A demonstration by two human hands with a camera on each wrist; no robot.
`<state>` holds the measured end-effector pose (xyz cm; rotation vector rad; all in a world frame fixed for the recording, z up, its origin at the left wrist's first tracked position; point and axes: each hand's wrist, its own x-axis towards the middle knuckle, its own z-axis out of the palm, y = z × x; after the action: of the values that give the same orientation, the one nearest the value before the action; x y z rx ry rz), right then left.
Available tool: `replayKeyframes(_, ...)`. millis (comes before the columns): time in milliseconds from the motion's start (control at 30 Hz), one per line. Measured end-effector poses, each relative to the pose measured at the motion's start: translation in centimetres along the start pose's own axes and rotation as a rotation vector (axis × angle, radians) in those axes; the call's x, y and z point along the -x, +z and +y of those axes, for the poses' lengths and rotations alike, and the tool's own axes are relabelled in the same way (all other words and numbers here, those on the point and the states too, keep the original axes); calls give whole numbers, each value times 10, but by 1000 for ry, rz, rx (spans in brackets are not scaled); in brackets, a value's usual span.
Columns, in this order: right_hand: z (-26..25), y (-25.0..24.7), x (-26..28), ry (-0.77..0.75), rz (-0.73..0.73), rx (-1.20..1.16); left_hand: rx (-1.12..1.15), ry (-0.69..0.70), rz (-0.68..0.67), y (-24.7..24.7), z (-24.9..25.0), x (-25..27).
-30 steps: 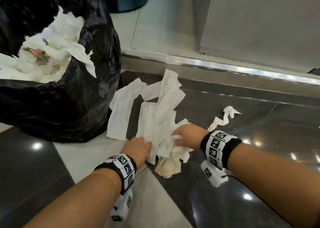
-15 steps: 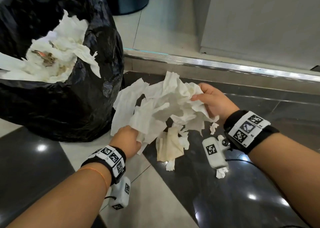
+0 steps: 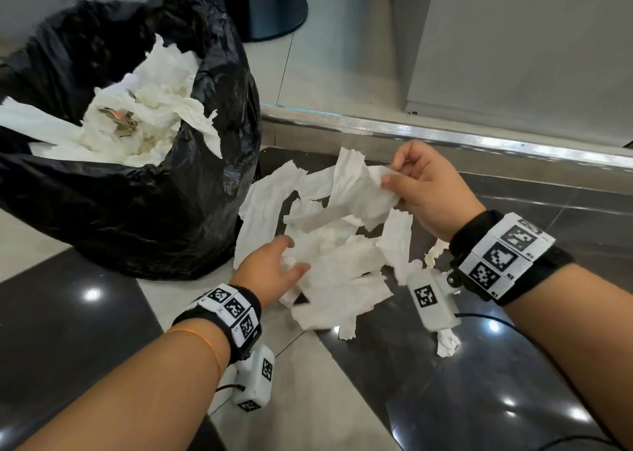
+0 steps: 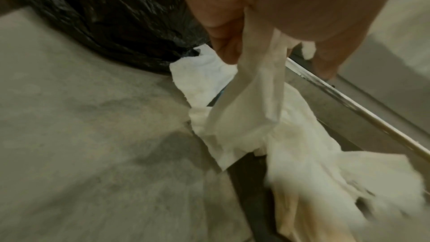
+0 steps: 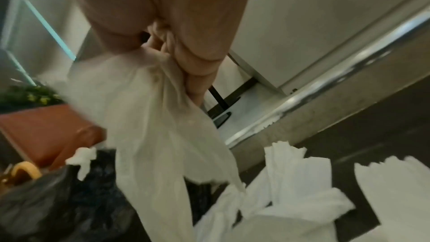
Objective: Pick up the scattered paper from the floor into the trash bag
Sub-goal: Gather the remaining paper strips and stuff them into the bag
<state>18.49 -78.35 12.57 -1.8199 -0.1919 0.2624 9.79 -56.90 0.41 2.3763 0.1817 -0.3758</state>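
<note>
**Operator:** Both hands have paper. My right hand (image 3: 430, 190) pinches the top of a long white tissue sheet (image 3: 363, 194), thumb and fingers curled on it, lifted clear of the floor. My left hand (image 3: 274, 272) sits lower with its fingers closed on the near edge of the crumpled paper pile (image 3: 339, 279); the left wrist view shows a strip hanging from between thumb and fingers.

**Observer:** Where does it all go?

**Operator:** Into the black trash bag (image 3: 144, 211) on my left, mouth open, already well filled with white paper (image 3: 150, 115). The pile lies just beside the bag's base, partly on the dark floor tile (image 3: 513, 399).

**Observer:** So which step is this?

**Operator:** Gathering, I'd say: the bundle is gripped but not yet over the bag. Next I should bunch both handfuls together and carry them left and up over the rim. Small torn scraps (image 3: 447, 344) near my right wrist look likely to stay behind, so another pass seems needed.
</note>
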Motion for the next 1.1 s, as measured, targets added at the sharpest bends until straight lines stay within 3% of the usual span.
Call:
replayKeyframes(133,-6,4,0,17,85,-85,-99,47,-29,3,1,2)
replayKeyframes(233,3,1,4,60,71,-172,-235,194,-146,15,8,5)
replayKeyframes(333,9,-11,13,105,35,22,-480,294,-372,46,14,8)
replayKeyframes(433,13,-23,19,118,15,339,-564,220,-475,72,14,11)
replayKeyframes(600,31,-37,12,228,11,428,-640,239,-391,68,16,2)
replayKeyframes(700,60,-34,3,275,-2,622,-397,180,-209,49,23,-6)
replayKeyframes(800,99,-17,4,398,-235,856,-210,208,-2,28,29,-9)
replayKeyframes(933,146,10,15,489,-554,1224,-28,194,83,11,28,-12)
replayKeyframes(1100,151,15,7,365,-584,1333,-10,213,82,3,30,-4)
